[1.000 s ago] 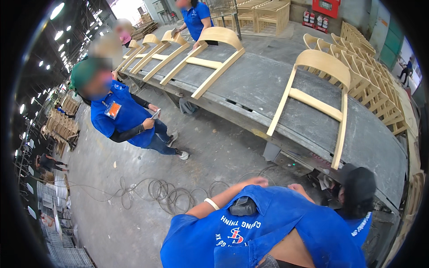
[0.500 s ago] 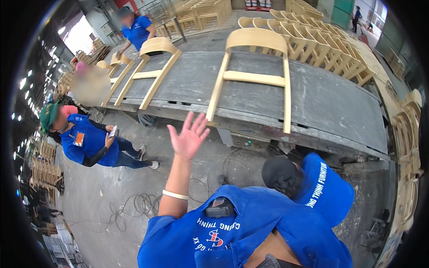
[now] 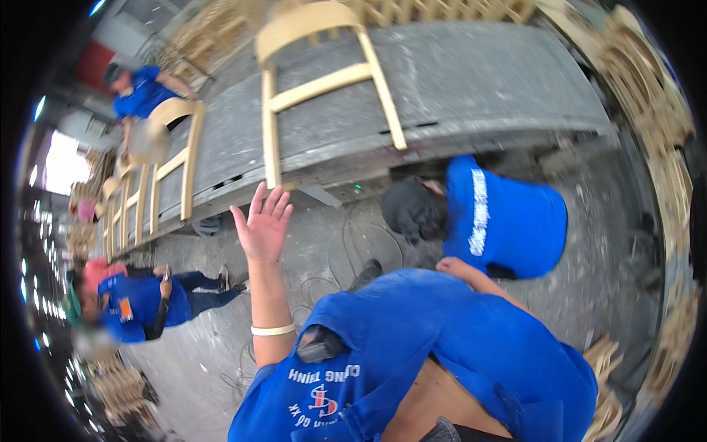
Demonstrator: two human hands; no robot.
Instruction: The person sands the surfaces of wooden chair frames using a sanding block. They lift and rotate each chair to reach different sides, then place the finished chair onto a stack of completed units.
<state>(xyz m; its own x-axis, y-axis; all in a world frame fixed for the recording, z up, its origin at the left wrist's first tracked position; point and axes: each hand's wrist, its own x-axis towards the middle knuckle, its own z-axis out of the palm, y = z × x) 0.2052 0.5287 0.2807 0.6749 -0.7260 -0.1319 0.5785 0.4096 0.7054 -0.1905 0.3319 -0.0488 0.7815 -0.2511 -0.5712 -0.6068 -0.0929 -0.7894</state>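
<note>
My left hand (image 3: 264, 223) is raised, palm showing and fingers spread, with nothing in it. Just beyond its fingertips in the view, a pale wooden chair-back frame (image 3: 320, 90) stands on the grey conveyor table (image 3: 471, 70); I cannot tell whether they touch. The frame has a curved top rail, two legs and a crossbar. My right hand (image 3: 458, 269) shows beyond my shirt, fingers curled in, and nothing shows in it. It is close to a crouching person (image 3: 508, 221) in a blue shirt and dark cap, who leans by the table's side.
Farther left on the table stand more chair-back frames (image 3: 173, 158). A person (image 3: 143, 92) works behind them. Another person (image 3: 147, 302) in blue stands on the left, holding a small pale object. Cables (image 3: 328, 276) lie on the floor. Wooden chair parts (image 3: 648, 81) are stacked along the right.
The view has swung, so the table and frames tilt and sit farther left and higher. My right hand has come into view. My left hand stays raised with fingers spread.
</note>
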